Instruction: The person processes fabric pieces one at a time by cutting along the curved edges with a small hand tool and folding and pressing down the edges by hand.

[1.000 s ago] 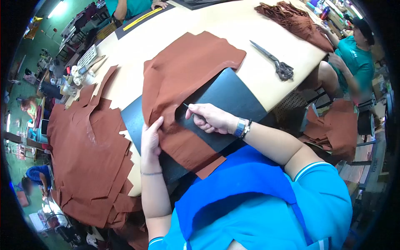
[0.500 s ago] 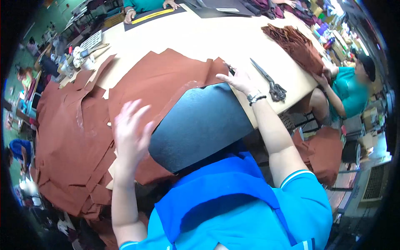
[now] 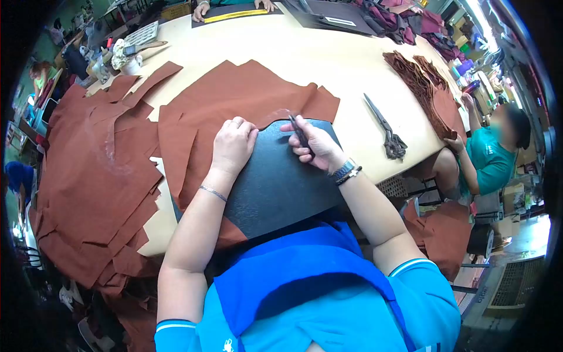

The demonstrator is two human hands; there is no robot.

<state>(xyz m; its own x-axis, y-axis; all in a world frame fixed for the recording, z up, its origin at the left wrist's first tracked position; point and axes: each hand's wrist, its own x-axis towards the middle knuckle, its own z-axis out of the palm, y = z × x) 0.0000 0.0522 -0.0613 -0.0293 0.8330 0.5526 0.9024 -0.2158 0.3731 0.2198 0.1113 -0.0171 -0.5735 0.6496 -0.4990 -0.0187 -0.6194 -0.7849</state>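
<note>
A brown sheet of material [image 3: 234, 88] lies partly over a dark board [image 3: 275, 188] in front of me. My left hand [image 3: 233, 145] rests with bent fingers on the sheet's edge, its fingertips pinching there. Wrapped in my right hand [image 3: 314, 144] is a small dark pointed tool [image 3: 299, 132], held over the board close to the sheet's curved edge. Large scissors [image 3: 384, 129] lie on the table to the right of the board.
Stacked brown pieces [image 3: 94, 176] cover the table's left side. Brushes [image 3: 141, 48] and a pot stand behind them. A person [image 3: 492, 155] at the right holds a brown bundle [image 3: 431, 97]. Another person's hands [image 3: 234, 9] are on a yellow ruler [image 3: 234, 16] at the far edge.
The brown sheet was turned and spread flatter, uncovering more of the board. My left hand has come down from the air onto its edge, and my right hand has closed around the tool.
</note>
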